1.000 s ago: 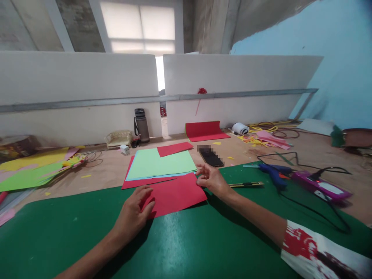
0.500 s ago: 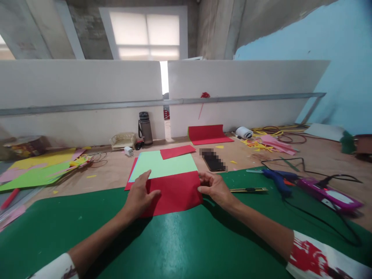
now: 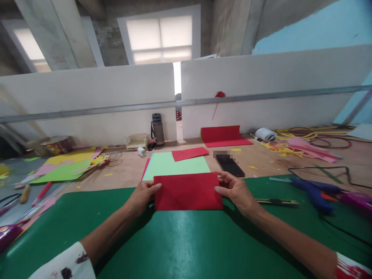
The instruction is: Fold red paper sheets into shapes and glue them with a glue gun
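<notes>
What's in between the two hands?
A piece of red paper, pinched at one end by the left hand and at the other by the right hand. The head view shows it.

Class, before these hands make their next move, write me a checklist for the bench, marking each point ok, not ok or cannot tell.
1. Left hand holds the red sheet at its left edge: ok, thumb on the front.
2. Right hand holds the opposite edge: ok, thumb on the front.
3. Red sheet's lower edge touches the green mat: cannot tell.
4. Utility knife is away from the red sheet: ok, it lies to the right, beyond the right forearm.
5. Knife blade is retracted: cannot tell, too small to see.
6. Pale green sheet is uncovered: not ok, a small red piece overlaps it.
</notes>
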The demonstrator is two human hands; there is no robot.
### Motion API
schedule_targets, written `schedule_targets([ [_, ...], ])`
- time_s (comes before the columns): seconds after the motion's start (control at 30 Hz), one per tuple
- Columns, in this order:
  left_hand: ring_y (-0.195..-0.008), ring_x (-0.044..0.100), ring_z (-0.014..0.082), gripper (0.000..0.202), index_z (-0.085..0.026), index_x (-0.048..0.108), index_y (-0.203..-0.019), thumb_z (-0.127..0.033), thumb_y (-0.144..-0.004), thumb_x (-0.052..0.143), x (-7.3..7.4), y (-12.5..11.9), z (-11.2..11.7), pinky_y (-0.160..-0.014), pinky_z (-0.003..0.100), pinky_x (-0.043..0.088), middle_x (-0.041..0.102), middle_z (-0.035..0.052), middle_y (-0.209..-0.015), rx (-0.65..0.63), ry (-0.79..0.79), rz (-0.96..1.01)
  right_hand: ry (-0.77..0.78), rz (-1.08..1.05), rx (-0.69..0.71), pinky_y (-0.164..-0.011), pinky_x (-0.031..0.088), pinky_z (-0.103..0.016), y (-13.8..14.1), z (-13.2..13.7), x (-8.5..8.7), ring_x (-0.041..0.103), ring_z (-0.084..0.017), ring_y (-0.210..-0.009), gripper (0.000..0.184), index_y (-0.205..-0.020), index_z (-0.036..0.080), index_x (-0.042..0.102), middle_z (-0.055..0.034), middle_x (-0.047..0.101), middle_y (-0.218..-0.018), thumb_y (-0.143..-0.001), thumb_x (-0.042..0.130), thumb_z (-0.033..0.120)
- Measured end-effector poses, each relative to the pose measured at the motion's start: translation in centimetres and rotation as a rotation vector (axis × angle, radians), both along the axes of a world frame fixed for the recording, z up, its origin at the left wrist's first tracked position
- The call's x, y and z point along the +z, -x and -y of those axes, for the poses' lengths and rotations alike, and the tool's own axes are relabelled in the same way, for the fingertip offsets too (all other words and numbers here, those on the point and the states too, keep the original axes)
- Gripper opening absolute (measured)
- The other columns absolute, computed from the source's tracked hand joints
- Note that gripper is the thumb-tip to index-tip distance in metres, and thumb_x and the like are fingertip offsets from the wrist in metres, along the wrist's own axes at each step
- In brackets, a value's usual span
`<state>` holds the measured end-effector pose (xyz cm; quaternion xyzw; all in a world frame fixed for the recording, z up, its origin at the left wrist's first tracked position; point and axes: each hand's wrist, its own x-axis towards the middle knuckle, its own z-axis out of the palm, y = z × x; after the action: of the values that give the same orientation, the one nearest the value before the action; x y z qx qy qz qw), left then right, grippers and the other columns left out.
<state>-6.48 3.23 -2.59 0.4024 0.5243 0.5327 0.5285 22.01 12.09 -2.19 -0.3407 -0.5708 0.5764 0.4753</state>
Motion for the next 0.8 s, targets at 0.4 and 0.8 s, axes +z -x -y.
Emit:
schedule_targets([
  [0.4,-0.056,0.067,0.0194,0.041,-0.010,0.067,-0.082,-0.036,-0.055,0.084,-0.5,-0.5,0.2,-0.054,0.027,0.053,0.072,0.0084,-0.067,0.130,0.028,0.021,-0.185,0.216,-0.167,-0.078,0.053,-0.038,-0.1,0.6,-0.2,0.067,-0.025,-0.087,0.035,-0.097,0.016,0.070,-0.0101,0.072,-0.090,-0.067,0.068,0.033],
  [0.8,-0.057,0.068,0.0228,0.036,-0.012,0.067,-0.083,-0.030,-0.056,0.084,-0.5,-1.0,0.3,-0.057,0.032,0.056,0.072,0.0066,-0.067,0.155,-0.012,0.121,-0.266,0.266,-0.151,-0.078,0.053,-0.037,0.0,1.3,0.4,0.067,-0.024,-0.086,0.035,-0.098,0.015,0.069,-0.0103,0.072,-0.092,-0.069,0.066,0.036],
])
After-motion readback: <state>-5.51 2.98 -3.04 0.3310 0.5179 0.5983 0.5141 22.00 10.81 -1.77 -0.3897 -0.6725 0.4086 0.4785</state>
